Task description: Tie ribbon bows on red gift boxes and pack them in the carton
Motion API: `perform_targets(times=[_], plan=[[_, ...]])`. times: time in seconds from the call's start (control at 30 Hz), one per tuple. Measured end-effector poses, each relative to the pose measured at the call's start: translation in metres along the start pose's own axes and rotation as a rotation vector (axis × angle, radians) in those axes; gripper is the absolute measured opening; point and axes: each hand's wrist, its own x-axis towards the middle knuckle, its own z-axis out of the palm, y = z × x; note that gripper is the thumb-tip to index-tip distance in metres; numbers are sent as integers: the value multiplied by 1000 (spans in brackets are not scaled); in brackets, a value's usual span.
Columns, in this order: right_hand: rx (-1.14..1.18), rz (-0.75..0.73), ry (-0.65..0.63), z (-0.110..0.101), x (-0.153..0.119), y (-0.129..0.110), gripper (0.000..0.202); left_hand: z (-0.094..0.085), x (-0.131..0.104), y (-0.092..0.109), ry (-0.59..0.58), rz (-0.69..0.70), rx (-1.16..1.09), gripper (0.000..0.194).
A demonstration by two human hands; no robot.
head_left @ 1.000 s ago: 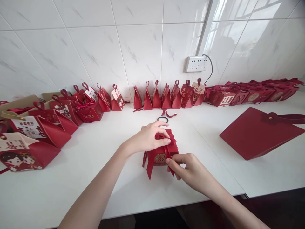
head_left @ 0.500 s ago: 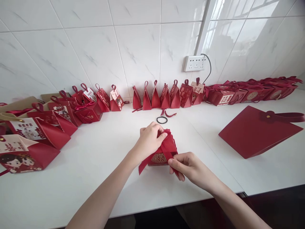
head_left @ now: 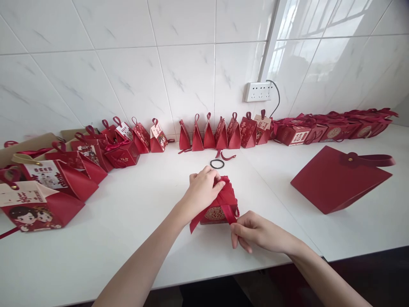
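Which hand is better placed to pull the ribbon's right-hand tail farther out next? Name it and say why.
Right, I'd judge. The right hand pinches the ribbon's right-hand tail in front of the red box, while the left hand is over the box's top, seemingly steadying it.

White marble-patterned tile wall (head_left: 185, 25) stands behind a white tabletop (head_left: 271, 192). A white multi-socket outlet (head_left: 257, 91) sits against the wall; a dark cable (head_left: 279, 96) curves down from its right end. Seven small wedge-shaped gift boxes (head_left: 234, 135) stand in a row below. A black ring (head_left: 217, 163) lies near a loose red strap (head_left: 228, 159). Right: ribbon-topped red boxes (head_left: 334, 132) at the rear, a larger plain red box (head_left: 329, 183) nearer. Left: clustered gift boxes, the front one (head_left: 67, 204) printed with cartoon figures.
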Motion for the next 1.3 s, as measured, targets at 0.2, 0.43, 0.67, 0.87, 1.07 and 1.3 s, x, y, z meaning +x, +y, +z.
perform_targets(times=[0.2, 0.43, 0.67, 0.87, 1.07, 1.3], plan=[[-238, 165, 26, -46, -16, -13, 36, -1, 0, 0, 5, 0, -33, 17], [-269, 58, 402, -69, 27, -38, 51, -8, -2, 3, 0, -13, -112, 25], [-233, 63, 406, -48, 50, -33, 51, -25, -14, -26, 311, -172, -429, 23], [16, -6, 399, -42, 54, -20, 37, -15, -28, -41, 20, -270, -504, 45], [103, -31, 411, -39, 53, -16, 30, -11, -26, -40, 84, -221, -610, 35], [-159, 13, 640, -36, 50, -18, 27, -6, -25, -45, 99, -196, -684, 40]])
